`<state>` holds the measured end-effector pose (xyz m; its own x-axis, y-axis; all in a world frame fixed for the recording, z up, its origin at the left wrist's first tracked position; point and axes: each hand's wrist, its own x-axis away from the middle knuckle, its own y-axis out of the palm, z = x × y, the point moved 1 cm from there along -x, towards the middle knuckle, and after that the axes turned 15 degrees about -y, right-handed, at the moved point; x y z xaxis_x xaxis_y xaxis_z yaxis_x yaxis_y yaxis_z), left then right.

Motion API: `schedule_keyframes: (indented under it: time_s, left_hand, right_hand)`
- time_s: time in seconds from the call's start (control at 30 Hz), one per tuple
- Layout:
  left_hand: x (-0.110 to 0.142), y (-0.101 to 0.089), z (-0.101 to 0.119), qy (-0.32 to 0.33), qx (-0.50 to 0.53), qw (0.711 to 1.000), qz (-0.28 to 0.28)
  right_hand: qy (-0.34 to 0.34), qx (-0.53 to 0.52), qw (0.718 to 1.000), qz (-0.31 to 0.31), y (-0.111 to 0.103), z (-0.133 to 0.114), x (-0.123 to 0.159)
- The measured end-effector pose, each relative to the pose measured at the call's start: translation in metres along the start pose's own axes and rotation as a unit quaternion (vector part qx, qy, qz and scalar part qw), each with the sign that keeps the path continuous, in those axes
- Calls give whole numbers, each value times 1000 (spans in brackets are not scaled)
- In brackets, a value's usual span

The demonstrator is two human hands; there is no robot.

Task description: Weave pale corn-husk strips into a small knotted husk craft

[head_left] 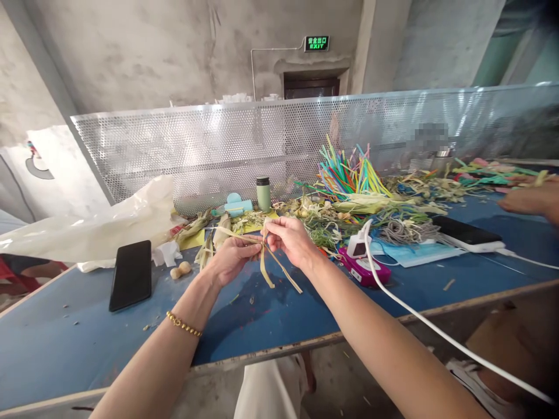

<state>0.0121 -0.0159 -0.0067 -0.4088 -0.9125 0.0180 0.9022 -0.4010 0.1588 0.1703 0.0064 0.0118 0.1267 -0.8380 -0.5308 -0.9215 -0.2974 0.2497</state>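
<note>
My left hand [231, 256] and my right hand [290, 238] meet above the blue table [262, 314], both pinched on pale dried leaf strips [266, 262]. The strips cross between my fingers. Loose ends hang down toward the table and one long end runs back to the left. A gold bead bracelet [183, 324] sits on my left wrist.
A black phone [131, 274] lies at left beside a cream plastic bag [109, 224]. Behind are a green flask [263, 193], coloured strips [345, 174], husk piles, a pink device [364, 269] with a white cable [437, 331], another phone [465, 231], a perforated metal screen [283, 139], and another person's hand [530, 198] at right.
</note>
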Motion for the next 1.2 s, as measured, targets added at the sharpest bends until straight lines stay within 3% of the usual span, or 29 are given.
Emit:
schedule_keyframes:
  time_s: [0.4, 0.63, 0.9, 1.2]
  left_hand:
    - [-2, -3, -1, -28, 21, 999, 33]
    - [1, 2, 2, -17, 6, 1000, 21]
    - [-1, 0, 2, 10, 3, 996, 83]
    - [1, 2, 1, -19, 26, 998, 59]
  right_hand:
    - [-10, -63, 998, -27, 0, -4, 1]
    - [-18, -6, 1000, -21, 0, -3, 1]
    - [-55, 82, 995, 16, 1, 0, 1]
    - [-17, 41, 999, -5, -4, -5, -2]
